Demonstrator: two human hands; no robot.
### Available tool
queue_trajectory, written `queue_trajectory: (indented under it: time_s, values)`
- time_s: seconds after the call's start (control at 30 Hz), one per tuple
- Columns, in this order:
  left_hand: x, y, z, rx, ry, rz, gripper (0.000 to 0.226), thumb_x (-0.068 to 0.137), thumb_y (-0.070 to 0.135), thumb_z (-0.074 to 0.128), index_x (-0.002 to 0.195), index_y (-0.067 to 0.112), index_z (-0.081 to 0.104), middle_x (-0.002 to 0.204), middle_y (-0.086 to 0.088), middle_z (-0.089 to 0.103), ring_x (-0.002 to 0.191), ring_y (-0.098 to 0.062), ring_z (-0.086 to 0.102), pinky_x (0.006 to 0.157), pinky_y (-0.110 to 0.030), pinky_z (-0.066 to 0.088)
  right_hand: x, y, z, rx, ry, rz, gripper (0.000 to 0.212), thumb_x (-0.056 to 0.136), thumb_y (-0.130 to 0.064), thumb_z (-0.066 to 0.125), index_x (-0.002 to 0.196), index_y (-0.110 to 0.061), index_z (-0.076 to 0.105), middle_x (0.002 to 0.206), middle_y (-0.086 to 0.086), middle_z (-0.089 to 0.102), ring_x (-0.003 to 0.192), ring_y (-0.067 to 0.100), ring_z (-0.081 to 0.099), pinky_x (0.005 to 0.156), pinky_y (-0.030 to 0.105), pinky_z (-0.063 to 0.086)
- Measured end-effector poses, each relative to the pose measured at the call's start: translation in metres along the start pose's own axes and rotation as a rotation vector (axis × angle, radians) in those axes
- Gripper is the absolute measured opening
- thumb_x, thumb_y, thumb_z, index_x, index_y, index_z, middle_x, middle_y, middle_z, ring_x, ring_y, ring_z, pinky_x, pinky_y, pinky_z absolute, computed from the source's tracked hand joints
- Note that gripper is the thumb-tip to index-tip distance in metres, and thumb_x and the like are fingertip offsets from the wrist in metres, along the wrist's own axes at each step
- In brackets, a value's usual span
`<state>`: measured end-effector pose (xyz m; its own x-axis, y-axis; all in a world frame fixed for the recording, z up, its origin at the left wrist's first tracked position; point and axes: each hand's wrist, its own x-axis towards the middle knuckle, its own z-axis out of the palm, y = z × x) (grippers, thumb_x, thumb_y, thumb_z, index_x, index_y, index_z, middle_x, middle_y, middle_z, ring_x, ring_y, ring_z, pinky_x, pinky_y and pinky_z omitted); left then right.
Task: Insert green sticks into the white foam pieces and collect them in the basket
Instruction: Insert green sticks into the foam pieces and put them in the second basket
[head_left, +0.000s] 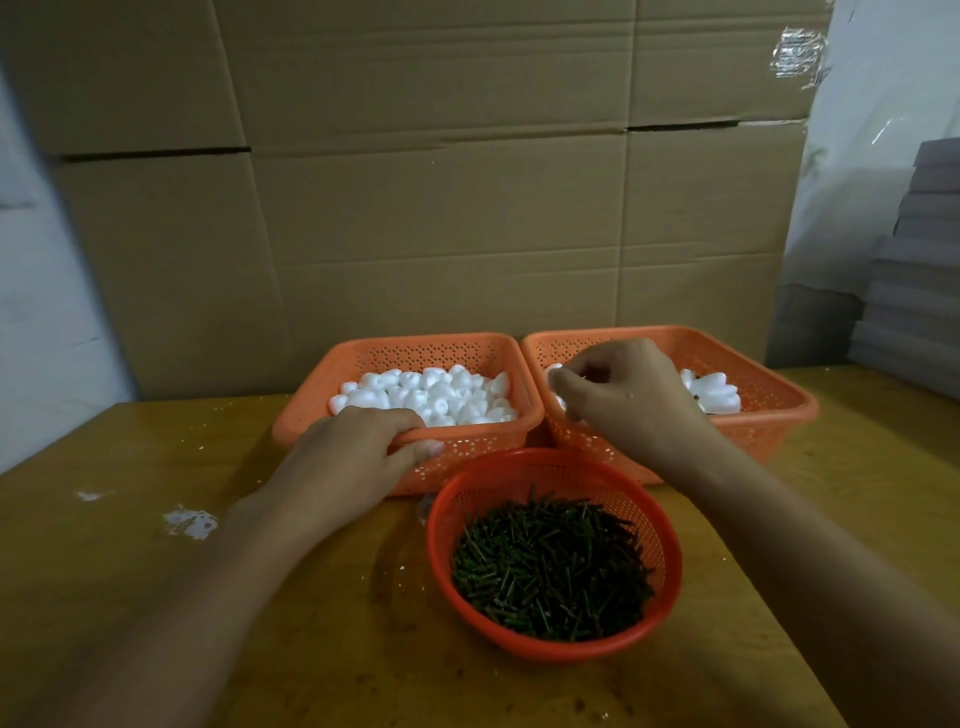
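The left orange basket (311, 410) is full of white foam pieces (431, 395). My left hand (353, 457) grips its front rim, with the fingers curled over the edge and the thumb on the outer wall. The right orange basket (769, 410) holds a few foam pieces (714, 392) on its right side. Over that basket's near left corner, my right hand (623, 400) has its fingers curled down and pinches a white foam piece (558, 400), which the fingers mostly hide. In front stands a round red basket (441, 525) full of short green sticks (550, 566).
The baskets stand on a wooden table (156, 597) with white foam crumbs (189, 522) at the left. A wall of cardboard boxes (441, 208) rises right behind the baskets. Grey stacked sheets (914, 291) stand at the far right.
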<state>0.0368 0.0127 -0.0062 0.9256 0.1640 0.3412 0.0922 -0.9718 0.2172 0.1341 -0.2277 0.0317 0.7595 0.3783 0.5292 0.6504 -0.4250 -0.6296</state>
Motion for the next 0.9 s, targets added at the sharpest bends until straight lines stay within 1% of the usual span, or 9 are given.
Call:
queue_trajectory:
  time_s: [0.07,0.17,0.27,0.4,0.5,0.6,0.73,0.83,0.9]
  values:
    - [0.000,0.000,0.000,0.013,-0.012,-0.005,0.032,0.092,0.065,0.049,0.100,0.040,0.067,0.086,0.017,0.066,0.080,-0.002,0.059,0.062,-0.027,0.043,-0.003,-0.005,0.002,0.014,-0.190,-0.045,0.028,0.088,-0.020,0.065,0.060,-0.016,0.069,0.052,-0.004,0.065,0.041,0.002,0.049,0.047,0.022,0.040]
    - [0.002,0.002,-0.001,0.018,-0.039,-0.026,0.037,0.090,0.070,0.045,0.102,0.041,0.065,0.087,0.018,0.065,0.081,0.000,0.058,0.065,-0.027,0.045,-0.010,-0.004,0.006,-0.035,-0.609,-0.023,0.011,0.091,-0.028,0.069,0.091,-0.019,0.075,0.071,0.000,0.073,0.052,0.007,0.062,0.052,0.024,0.052]
    - [0.005,0.007,-0.003,-0.007,-0.050,-0.044,0.042,0.090,0.072,0.041,0.111,0.043,0.063,0.096,0.019,0.063,0.089,-0.003,0.058,0.070,-0.029,0.045,-0.016,0.000,0.014,-0.312,-0.881,-0.096,0.029,0.090,-0.042,0.067,0.116,-0.030,0.068,0.094,-0.014,0.069,0.077,0.003,0.062,0.064,0.016,0.042]
    - [0.010,0.018,-0.004,-0.129,-0.032,-0.053,0.040,0.094,0.066,0.041,0.111,0.039,0.066,0.104,0.019,0.065,0.092,-0.002,0.058,0.080,-0.034,0.050,-0.019,0.003,0.021,-0.427,-0.950,-0.112,0.051,0.088,-0.050,0.067,0.136,-0.035,0.056,0.133,-0.011,0.059,0.120,0.012,0.055,0.086,0.025,0.039]
    - [0.019,0.029,-0.002,-0.149,-0.063,-0.051,0.038,0.097,0.062,0.039,0.103,0.038,0.067,0.099,0.016,0.064,0.097,-0.007,0.059,0.090,-0.036,0.046,-0.020,0.004,0.024,-0.464,-0.978,-0.130,0.056,0.088,-0.051,0.066,0.140,-0.036,0.051,0.140,-0.008,0.054,0.126,0.016,0.051,0.088,0.028,0.038]
    - [0.033,0.038,-0.002,-0.079,-0.055,-0.049,0.040,0.099,0.063,0.031,0.082,0.039,0.060,0.089,0.013,0.058,0.106,-0.015,0.056,0.090,-0.035,0.037,-0.021,0.005,0.025,-0.469,-0.975,-0.144,0.056,0.088,-0.049,0.066,0.140,-0.035,0.051,0.140,-0.007,0.053,0.126,0.016,0.051,0.085,0.027,0.035]
    - [0.054,0.054,-0.003,-0.114,-0.159,-0.072,0.053,0.101,0.063,0.026,0.083,0.029,0.062,0.090,0.012,0.063,0.105,-0.019,0.060,0.086,-0.034,0.027,-0.021,0.007,0.025,-0.455,-0.966,-0.131,0.055,0.088,-0.048,0.067,0.139,-0.036,0.051,0.140,-0.007,0.053,0.124,0.017,0.051,0.082,0.028,0.036]
    - [0.064,0.064,0.000,-0.127,-0.269,-0.067,0.060,0.103,0.061,0.023,0.112,0.023,0.069,0.127,0.004,0.064,0.127,-0.021,0.052,0.090,-0.032,0.026,-0.020,0.008,0.026,-0.455,-0.972,-0.129,0.055,0.088,-0.049,0.066,0.140,-0.036,0.051,0.140,-0.006,0.052,0.124,0.018,0.051,0.083,0.030,0.038]
    - [0.066,0.070,0.002,-0.071,-0.337,-0.047,0.060,0.104,0.061,0.021,0.138,0.029,0.057,0.153,0.003,0.045,0.146,-0.020,0.032,0.103,-0.034,0.021,-0.020,0.008,0.027,-0.453,-0.972,-0.130,0.054,0.089,-0.049,0.066,0.139,-0.036,0.051,0.140,-0.006,0.052,0.124,0.018,0.051,0.084,0.030,0.039]
